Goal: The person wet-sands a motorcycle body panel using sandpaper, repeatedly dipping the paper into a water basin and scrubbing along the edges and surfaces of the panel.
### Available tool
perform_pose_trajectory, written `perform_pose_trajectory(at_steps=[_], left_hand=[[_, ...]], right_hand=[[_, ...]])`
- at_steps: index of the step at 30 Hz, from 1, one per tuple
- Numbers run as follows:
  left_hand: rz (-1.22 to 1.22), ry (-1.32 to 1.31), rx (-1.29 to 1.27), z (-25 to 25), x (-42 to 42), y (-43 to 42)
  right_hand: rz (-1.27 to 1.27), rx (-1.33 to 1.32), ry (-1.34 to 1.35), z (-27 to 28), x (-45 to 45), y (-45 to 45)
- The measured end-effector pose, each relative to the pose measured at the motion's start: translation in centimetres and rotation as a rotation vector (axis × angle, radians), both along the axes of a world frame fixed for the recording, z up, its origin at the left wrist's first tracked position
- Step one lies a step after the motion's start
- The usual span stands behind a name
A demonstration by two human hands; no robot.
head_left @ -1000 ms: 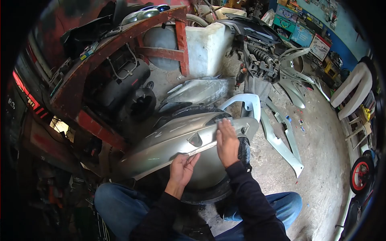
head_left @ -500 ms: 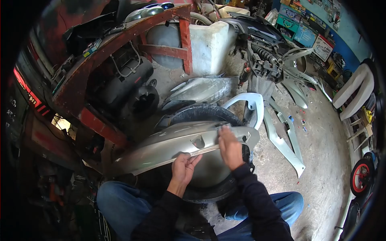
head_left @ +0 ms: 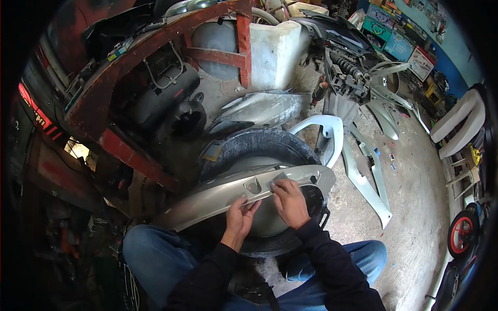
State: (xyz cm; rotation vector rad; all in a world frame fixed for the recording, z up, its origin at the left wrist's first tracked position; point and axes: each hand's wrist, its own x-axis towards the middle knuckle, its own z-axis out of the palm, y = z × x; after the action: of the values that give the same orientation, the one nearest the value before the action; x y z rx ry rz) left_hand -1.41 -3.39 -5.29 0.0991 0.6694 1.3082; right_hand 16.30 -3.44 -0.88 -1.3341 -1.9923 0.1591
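A long silver-beige body panel [head_left: 207, 201] lies tilted across a black tyre [head_left: 259, 142] in front of my knees. My left hand [head_left: 240, 220] grips the panel's near edge, thumb on top and fingers beneath. On the panel's right part, my right hand [head_left: 290, 203] pinches a small grey sheet [head_left: 279, 179] against the surface, beside a recessed opening. The sheet is partly covered by the fingers. A small tan piece [head_left: 212, 152] rests on the tyre's upper left.
Beyond the tyre lie another silver panel [head_left: 262, 108] and a white curved part [head_left: 328, 136]. Long pale trim pieces [head_left: 363, 181] lie on the floor at right. A red frame [head_left: 150, 49] stands at left, a partly dismantled motorcycle [head_left: 345, 65] behind.
The panel has tipped and shifted, uncovering more of the tyre behind it. My right hand has moved down and slightly left toward the near edge, its fingers now bent. My left hand has moved slightly right.
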Motion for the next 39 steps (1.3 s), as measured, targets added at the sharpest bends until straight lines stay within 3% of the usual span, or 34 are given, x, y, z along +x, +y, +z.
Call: perform_pose_trajectory(at_steps=[4, 9, 13, 15, 17, 19, 23, 27, 31, 33, 35, 37, 39], left_hand=[[0.025, 0.068, 0.006, 1.0, 1.1, -0.7], [-0.026, -0.023, -0.029, -1.0, 0.6, 0.0], [-0.028, -0.027, 0.034, 0.7, 0.1, -0.5], [-0.017, -0.027, 0.028, 0.9, 0.3, -0.5], [-0.031, -0.037, 0.057, 0.6, 0.6, -0.7], [-0.051, -0.019, 0.039, 0.2, 0.3, -0.5], [-0.025, -0.019, 0.04, 1.3, 0.6, -0.7], [-0.04, -0.048, 0.067, 0.4, 0.2, -0.7], [-0.05, -0.01, 0.014, 0.9, -0.1, -0.7], [-0.023, -0.008, 0.022, 1.0, 0.5, -0.7], [-0.056, -0.023, 0.035, -0.4, -0.3, -0.4], [-0.096, -0.032, 0.054, -0.2, -0.6, -0.3], [-0.064, 0.012, 0.03, 0.2, -0.5, -0.4]], right_hand=[[-0.157, -0.065, 0.002, -0.1, 2.5, 0.8], [0.029, 0.029, -0.016, 0.1, -2.2, -0.1], [-0.202, -0.048, 0.025, -0.2, 2.7, 0.3], [-0.194, -0.052, -0.009, -0.8, 2.8, 0.8], [-0.011, 0.119, -0.047, -1.1, -1.1, 0.0], [0.096, -0.001, -0.041, -0.4, -2.1, -0.4], [-0.307, -0.032, 0.064, -1.6, 1.9, 1.1], [0.042, -0.02, 0.005, -0.6, -3.0, -0.6], [-0.214, -0.004, 0.057, -1.5, 2.9, 2.4], [-0.183, -0.013, 0.051, -1.4, 1.4, 2.3], [0.097, -0.002, 0.032, -0.5, -1.9, 0.7], [0.139, -0.052, 0.023, -0.3, -1.9, 0.1], [-0.173, -0.006, 0.017, -1.2, 0.4, 1.3]])
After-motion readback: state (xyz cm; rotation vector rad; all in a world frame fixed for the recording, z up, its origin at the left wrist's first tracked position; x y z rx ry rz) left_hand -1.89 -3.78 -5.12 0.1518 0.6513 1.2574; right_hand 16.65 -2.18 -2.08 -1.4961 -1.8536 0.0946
